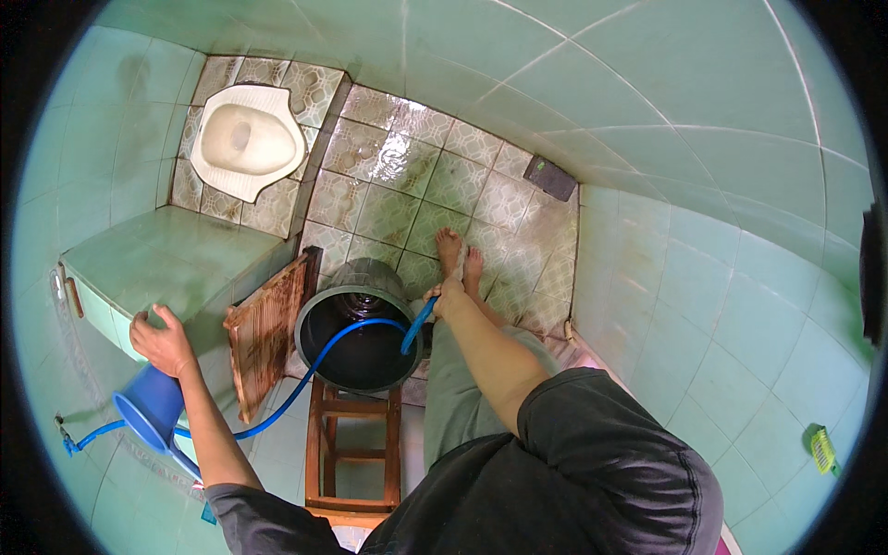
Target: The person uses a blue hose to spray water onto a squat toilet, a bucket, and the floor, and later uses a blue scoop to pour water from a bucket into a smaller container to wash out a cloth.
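Note:
My right hand (449, 298) is closed around a blue hose (319, 356), near its end. That end points down inside the rim of a large dark bucket (413, 356), and the hose loops across the bucket's mouth. My left hand (165, 344) is stretched out to the left, its fingers apart, by the edge of a green tiled ledge (171, 264). Just below that hand is a blue water dipper (153, 407), tilted, with its handle toward the bottom. The forearm partly covers the dipper, and I see no fingers wrapped round it.
A tap (61, 425) on the left wall feeds the hose. A wooden slatted board (268, 333) leans beside the bucket, near a wooden stool (356, 455). Wet floor tiles (398, 199) lie ahead; a squat toilet (245, 139) sits on a raised step. A green brush (821, 450) is at right.

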Demonstrator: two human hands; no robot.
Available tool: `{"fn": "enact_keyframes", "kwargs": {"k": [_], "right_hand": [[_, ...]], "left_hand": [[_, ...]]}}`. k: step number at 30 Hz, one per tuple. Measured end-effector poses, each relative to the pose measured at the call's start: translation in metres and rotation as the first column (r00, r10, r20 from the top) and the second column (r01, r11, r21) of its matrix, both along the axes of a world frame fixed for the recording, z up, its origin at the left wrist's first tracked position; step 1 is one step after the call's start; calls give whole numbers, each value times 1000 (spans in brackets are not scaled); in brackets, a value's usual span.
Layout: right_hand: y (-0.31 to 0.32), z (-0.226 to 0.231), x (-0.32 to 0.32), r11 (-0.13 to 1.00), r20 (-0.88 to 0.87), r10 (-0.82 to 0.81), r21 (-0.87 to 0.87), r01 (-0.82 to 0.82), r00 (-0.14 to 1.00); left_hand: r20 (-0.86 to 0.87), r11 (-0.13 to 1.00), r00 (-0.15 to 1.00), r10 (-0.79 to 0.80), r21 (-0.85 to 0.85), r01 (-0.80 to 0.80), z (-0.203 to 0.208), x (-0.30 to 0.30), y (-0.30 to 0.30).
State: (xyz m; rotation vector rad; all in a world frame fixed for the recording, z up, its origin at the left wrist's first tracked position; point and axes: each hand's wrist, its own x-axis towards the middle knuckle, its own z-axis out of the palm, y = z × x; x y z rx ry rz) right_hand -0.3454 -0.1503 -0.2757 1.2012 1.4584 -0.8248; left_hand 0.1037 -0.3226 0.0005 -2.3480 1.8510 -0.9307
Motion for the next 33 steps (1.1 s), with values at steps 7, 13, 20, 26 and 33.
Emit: {"fn": "enact_keyframes", "kwargs": {"k": [7,13,20,26,33], "right_hand": [[0,6,-2,998,-25,8,54,-7,1000],[4,12,-17,993,-98,47,113,-36,994],[19,-6,-42,985,-230,-117,94,141,966],[57,-42,-52,960,-113,-193,-227,163,975],[52,-8,-45,958,-289,-131,211,196,948]], "left_hand": [[1,1000,1000,8,-2,-8,0,-8,0],[22,998,998,60,26,-60,-4,2,3],[19,998,998,60,34,-60,-6,8,6],[46,999,999,22,43,-24,-10,15,-1],[32,996,998,59,69,-61,-8,7,6]]}}
